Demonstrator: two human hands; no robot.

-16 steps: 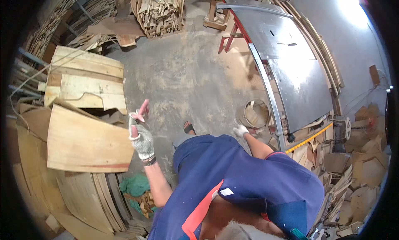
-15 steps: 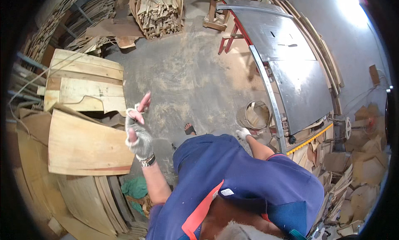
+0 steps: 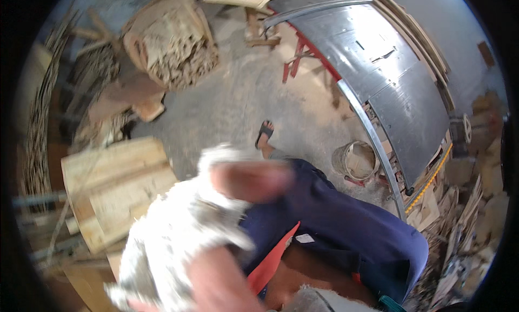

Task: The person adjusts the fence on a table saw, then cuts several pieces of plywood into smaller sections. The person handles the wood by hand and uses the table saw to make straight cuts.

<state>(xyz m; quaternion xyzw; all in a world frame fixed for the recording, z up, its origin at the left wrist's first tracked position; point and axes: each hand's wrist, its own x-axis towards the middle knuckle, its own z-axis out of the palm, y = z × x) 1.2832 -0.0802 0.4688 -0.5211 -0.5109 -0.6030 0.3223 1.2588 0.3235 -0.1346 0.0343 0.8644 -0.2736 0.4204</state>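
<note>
- The left hand is being held up close to the camera, and a white glove is being worn on it, the tips being left bare.
- Two bare fingers are being held apart; whether anything is being gripped cannot be told for blur, nor can the right hand's state.
- The pale wooden panel is being partly covered by the left hand, at the left of the view.
- A white label is being shown on the navy clothes, its print being too small to read.
- Light is being reflected by the metal-topped counter, near a bucket.
</note>
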